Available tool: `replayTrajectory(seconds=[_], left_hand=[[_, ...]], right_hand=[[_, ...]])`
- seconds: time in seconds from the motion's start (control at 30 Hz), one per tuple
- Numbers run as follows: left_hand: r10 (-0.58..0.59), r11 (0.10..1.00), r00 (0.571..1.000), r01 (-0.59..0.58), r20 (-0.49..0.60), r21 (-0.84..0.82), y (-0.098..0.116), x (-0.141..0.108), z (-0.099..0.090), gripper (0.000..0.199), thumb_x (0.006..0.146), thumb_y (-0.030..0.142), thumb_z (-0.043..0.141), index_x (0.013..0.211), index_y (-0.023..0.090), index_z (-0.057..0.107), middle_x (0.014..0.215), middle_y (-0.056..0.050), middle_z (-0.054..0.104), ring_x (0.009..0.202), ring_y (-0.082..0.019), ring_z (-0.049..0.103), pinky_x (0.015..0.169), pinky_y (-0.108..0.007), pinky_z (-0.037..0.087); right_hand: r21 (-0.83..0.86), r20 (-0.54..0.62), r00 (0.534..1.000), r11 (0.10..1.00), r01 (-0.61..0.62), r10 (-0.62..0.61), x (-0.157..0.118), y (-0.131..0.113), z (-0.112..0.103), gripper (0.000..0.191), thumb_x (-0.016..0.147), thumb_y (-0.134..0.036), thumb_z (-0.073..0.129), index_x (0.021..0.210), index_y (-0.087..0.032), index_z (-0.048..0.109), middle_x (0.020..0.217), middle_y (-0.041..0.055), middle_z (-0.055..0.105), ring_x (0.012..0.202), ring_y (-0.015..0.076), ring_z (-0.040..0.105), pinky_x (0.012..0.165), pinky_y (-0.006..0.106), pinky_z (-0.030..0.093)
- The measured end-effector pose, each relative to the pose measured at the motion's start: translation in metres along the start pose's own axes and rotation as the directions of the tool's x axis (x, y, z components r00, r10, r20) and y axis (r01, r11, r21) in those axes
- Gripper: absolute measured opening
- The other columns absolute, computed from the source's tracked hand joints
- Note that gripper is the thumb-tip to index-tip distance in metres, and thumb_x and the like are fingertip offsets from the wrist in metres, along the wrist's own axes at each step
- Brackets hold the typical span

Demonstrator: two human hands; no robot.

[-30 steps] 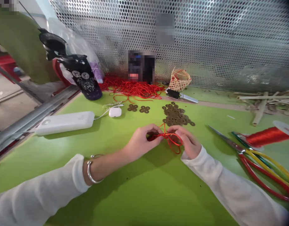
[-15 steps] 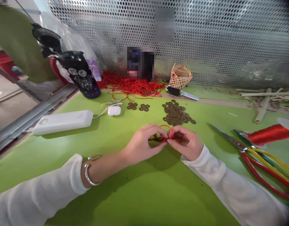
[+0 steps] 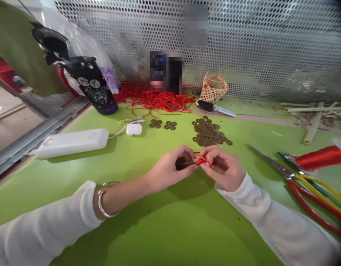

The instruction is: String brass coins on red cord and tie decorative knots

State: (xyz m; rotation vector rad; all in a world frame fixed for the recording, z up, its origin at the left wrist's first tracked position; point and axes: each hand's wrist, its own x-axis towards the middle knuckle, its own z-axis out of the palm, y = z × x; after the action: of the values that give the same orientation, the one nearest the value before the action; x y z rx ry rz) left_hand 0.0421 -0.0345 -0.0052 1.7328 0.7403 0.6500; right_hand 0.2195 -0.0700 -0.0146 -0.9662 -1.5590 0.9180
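Hands [image 3: 172, 168] near coins [image 3: 209, 133], scissors [image 3: 290, 175]

Red cord [image 3: 200, 161] is sitting in a small bunch between left hand [image 3: 173, 166] and right hand [image 3: 225, 169]. One thin strand is slanting over it.

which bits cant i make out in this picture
In the head view:
Red cord in the fingers: partly hidden by the left hand and right hand.
Coin pile: markings too small to read.
Dark objects at the back: blurred by pixelation.
Spool: far end cut off by the right edge.
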Motion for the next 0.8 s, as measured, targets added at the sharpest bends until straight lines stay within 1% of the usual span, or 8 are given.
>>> replayTrajectory(seconds=[0.1,0.2,0.27,0.37,0.43,0.5,0.63,0.8], left_hand=[[-0.025,0.999,0.999,0.026,-0.021,0.022,0.0000,0.0003,0.0000,0.014,0.082,0.028,0.054,0.088,0.015,0.052,0.073,0.001,0.056,0.062,-0.008,0.048,0.057,-0.021,0.040],[-0.015,0.999,0.999,0.016,-0.040,0.039,0.0017,0.0000,0.0000,0.011,0.081,0.025,0.055,0.086,0.015,0.055,0.075,0.000,0.058,0.065,-0.009,0.050,0.060,-0.021,0.041],[-0.005,0.997,0.998,0.010,-0.068,0.072,0.0030,-0.0003,-0.0001,0.011,0.081,0.024,0.054,0.086,0.015,0.056,0.077,-0.001,0.059,0.068,-0.010,0.051,0.062,-0.021,0.041],[0.003,0.997,0.995,0.005,-0.099,0.081,0.0043,-0.0002,-0.0008,0.012,0.083,0.026,0.052,0.086,0.015,0.055,0.077,-0.001,0.058,0.069,-0.010,0.051,0.062,-0.021,0.041],[-0.002,0.998,0.996,0.008,-0.085,0.066,0.0044,0.0001,-0.0014,0.015,0.084,0.029,0.052,0.087,0.015,0.055,0.076,-0.001,0.057,0.066,-0.010,0.050,0.060,-0.021,0.040],[-0.013,0.998,0.999,0.016,-0.041,0.067,0.0039,0.0004,-0.0021,0.018,0.083,0.033,0.053,0.087,0.015,0.055,0.074,0.000,0.057,0.063,-0.009,0.048,0.058,-0.020,0.039],[-0.026,0.993,0.999,0.021,0.040,0.117,0.0034,0.0010,-0.0032,0.023,0.083,0.037,0.055,0.083,0.014,0.059,0.070,0.001,0.057,0.062,-0.009,0.047,0.058,-0.020,0.039],[-0.023,0.993,0.999,0.018,0.044,0.120,0.0061,0.0012,-0.0045,0.026,0.087,0.036,0.048,0.080,0.014,0.060,0.066,0.002,0.054,0.060,-0.009,0.046,0.056,-0.020,0.037]], right_hand=[[0.031,-0.020,0.999,0.999,-0.043,0.043,-0.0007,0.0004,0.0022,0.011,0.076,-0.018,0.061,0.078,-0.021,0.050,0.093,0.0045,0.053,0.085,0.0133,0.057,0.076,0.026,0.051],[0.076,-0.051,0.987,0.986,-0.151,0.155,-0.0009,0.0012,0.0039,0.023,0.073,-0.023,0.065,0.092,-0.022,0.051,0.093,0.0040,0.056,0.083,0.0135,0.058,0.074,0.026,0.052],[0.058,-0.073,0.971,0.973,-0.222,0.226,-0.0004,0.0019,0.0031,0.023,0.074,-0.027,0.065,0.093,-0.022,0.052,0.086,0.0031,0.058,0.078,0.0134,0.058,0.071,0.026,0.052],[0.033,-0.113,0.954,0.961,-0.275,0.277,0.0008,0.0030,-0.0002,0.018,0.076,-0.032,0.063,0.088,-0.020,0.054,0.079,0.0023,0.060,0.073,0.0129,0.058,0.069,0.026,0.051],[0.036,-0.122,0.953,0.961,-0.275,0.278,0.0012,0.0037,-0.0018,0.017,0.076,-0.032,0.064,0.084,-0.020,0.056,0.077,0.0018,0.060,0.071,0.0122,0.058,0.068,0.025,0.051],[0.044,-0.113,0.960,0.967,-0.251,0.255,0.0011,0.0037,-0.0018,0.016,0.076,-0.032,0.065,0.082,-0.020,0.056,0.076,0.0014,0.061,0.070,0.0115,0.058,0.067,0.024,0.051],[0.043,-0.093,0.971,0.975,-0.216,0.219,-0.0007,0.0010,0.0020,0.016,0.076,-0.033,0.065,0.080,-0.020,0.057,0.074,0.0023,0.061,0.068,0.0124,0.059,0.063,0.025,0.052],[0.068,-0.116,0.959,0.966,-0.251,0.257,-0.0025,-0.0026,0.0044,0.020,0.074,-0.036,0.067,0.079,-0.020,0.057,0.076,0.0030,0.062,0.070,0.0134,0.060,0.065,0.027,0.054]])
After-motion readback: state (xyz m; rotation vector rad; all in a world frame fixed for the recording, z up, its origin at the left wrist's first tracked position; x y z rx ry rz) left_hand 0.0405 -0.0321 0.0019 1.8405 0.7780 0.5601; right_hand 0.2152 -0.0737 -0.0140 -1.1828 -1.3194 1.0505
